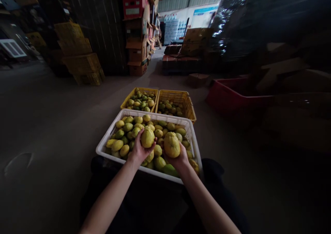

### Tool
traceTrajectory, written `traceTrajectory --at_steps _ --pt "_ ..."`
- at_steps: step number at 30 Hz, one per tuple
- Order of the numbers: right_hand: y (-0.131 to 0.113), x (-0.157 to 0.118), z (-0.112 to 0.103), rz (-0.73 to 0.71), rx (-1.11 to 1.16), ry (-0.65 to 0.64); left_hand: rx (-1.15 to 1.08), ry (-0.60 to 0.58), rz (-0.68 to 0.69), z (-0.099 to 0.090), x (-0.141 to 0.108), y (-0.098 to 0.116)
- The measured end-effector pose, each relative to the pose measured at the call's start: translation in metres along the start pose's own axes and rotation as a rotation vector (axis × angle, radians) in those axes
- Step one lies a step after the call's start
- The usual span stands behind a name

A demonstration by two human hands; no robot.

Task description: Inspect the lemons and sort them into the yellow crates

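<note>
My left hand (141, 149) is wrapped round a rounded yellow-green citrus-like fruit (147, 137), held above the white plastic crate (110, 154). A larger, bumpy yellow-green citrus-like fruit (172, 145) rests in my right hand (181, 158), whose fingers are mostly hidden behind it. Both fruits are up off the pile, a short gap apart. Below them the crate holds many similar fruits, from green to yellow, such as a yellow one (117, 145) at the left and a green one (170, 170) near the front edge.
Touching the white crate's far side are two yellow crates, the left one (124, 103) fuller than the right one (190, 104). A red bin (224, 101) stands to the right. Stacked cartons (136, 54) and yellow crates (82, 63) rise farther back. A person (158, 34) is in the distance.
</note>
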State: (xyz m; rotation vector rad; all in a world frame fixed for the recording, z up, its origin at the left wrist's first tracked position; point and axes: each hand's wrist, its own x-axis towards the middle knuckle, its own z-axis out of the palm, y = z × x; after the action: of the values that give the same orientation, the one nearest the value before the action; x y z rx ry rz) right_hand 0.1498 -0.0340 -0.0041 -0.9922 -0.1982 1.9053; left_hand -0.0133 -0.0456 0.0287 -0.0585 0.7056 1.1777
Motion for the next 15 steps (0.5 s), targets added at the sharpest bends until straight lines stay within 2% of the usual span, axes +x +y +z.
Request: traceTrajectory --at_steps 5,8,10,12,15 --pt "-0.008 -0.008 0.001 0.042 0.067 0.019 0.128 0.135 -0.072 -0.032 0.017 -0.019" --pt "-0.014 -0.011 -0.002 0.084 0.121 0.092 0.388 0.207 -0.267 -0.054 0.03 -0.032" --pt "-0.018 -0.012 -0.005 0.107 0.164 0.152 0.528 0.25 -0.37 -0.059 0.043 -0.03" --pt "-0.021 -0.014 -0.009 0.118 0.213 0.174 0.624 0.286 -0.333 -0.052 0.06 -0.014" --pt "-0.024 -0.018 -0.015 0.115 0.281 0.167 0.709 0.328 -0.055 -0.021 0.094 0.03"
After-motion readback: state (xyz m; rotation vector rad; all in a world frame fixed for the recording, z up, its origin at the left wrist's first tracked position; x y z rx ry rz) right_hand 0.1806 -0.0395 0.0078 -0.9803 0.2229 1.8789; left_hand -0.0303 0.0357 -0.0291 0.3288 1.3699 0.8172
